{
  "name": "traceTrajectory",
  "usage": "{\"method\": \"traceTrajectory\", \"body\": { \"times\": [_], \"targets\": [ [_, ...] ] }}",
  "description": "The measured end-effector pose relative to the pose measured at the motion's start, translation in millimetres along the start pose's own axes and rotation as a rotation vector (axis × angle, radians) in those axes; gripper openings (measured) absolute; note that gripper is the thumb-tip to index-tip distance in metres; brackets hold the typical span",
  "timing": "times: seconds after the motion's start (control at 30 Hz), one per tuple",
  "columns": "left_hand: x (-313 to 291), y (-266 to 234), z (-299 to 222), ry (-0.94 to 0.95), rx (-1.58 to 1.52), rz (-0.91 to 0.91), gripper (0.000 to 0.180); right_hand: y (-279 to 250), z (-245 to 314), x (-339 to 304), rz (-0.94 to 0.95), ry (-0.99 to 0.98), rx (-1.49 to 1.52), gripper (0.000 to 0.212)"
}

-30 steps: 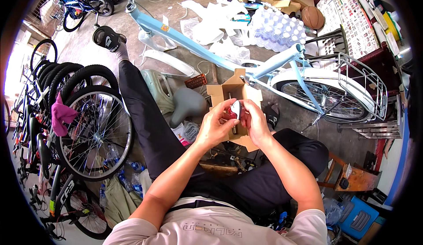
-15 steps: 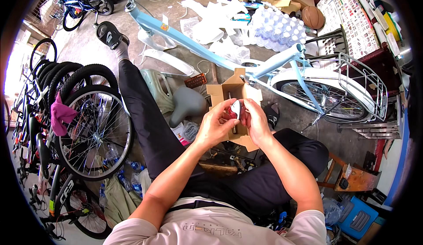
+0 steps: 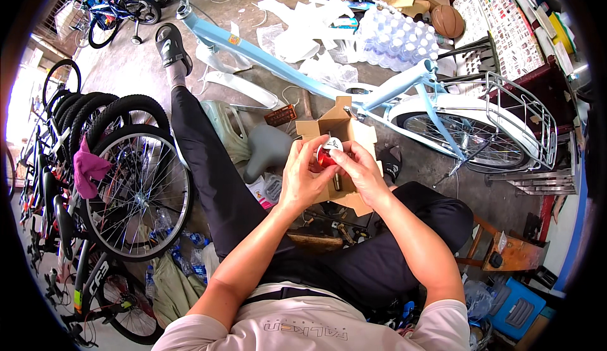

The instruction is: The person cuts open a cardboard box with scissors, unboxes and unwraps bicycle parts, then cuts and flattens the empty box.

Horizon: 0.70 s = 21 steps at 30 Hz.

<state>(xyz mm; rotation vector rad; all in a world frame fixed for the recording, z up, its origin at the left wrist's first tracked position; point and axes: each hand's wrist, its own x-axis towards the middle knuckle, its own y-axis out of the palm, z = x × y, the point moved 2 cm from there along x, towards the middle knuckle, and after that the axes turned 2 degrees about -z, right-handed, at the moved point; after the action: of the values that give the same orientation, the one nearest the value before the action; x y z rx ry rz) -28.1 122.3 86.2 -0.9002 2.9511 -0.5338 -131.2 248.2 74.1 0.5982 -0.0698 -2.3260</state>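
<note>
Between both hands, above an open cardboard box, is a small round red part with a white, shiny face (image 3: 332, 144). It resembles a bicycle tail light or reflector, though its exact kind is unclear. The fingers of my left hand (image 3: 303, 175) close on its left side. My right hand (image 3: 365, 173) grips the other side, with the thumb lying across its face. Below, the cardboard box (image 3: 308, 128) has its flaps spread and holds some metal parts, partly covered by my hands.
A light-blue bicycle frame (image 3: 265, 57) lies beyond the box, joined to a rear wheel (image 3: 471, 137) at right. A grey saddle (image 3: 265, 149) sits left of the box. Several tyred wheels (image 3: 139, 193) crowd the left. Bottled water packs (image 3: 395, 38) stand farther back.
The red part has turned so its white face points more upward, and my right thumb has moved onto it. My outstretched left foot has shifted slightly right.
</note>
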Motion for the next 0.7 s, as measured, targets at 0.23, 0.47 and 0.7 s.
{"method": "traceTrajectory", "body": {
  "times": [0.23, 0.47, 0.7],
  "targets": [
    [-7.8, 4.8, -5.5, 0.183, 0.258, -0.064, 0.07, 4.0, -3.1, -1.4, 0.072, -0.044, -0.084, 0.06],
    [-14.9, 8.2, -6.3, 0.196, 0.06, 0.027, 0.089, 0.4, 1.1, -4.1, -0.015, -0.046, -0.005, 0.044],
    [-24.9, 4.2, 28.9, 0.084, 0.128, 0.174, 0.039, -40.7, 38.0, -3.9, -0.211, -0.215, 0.304, 0.034]
  ]
}}
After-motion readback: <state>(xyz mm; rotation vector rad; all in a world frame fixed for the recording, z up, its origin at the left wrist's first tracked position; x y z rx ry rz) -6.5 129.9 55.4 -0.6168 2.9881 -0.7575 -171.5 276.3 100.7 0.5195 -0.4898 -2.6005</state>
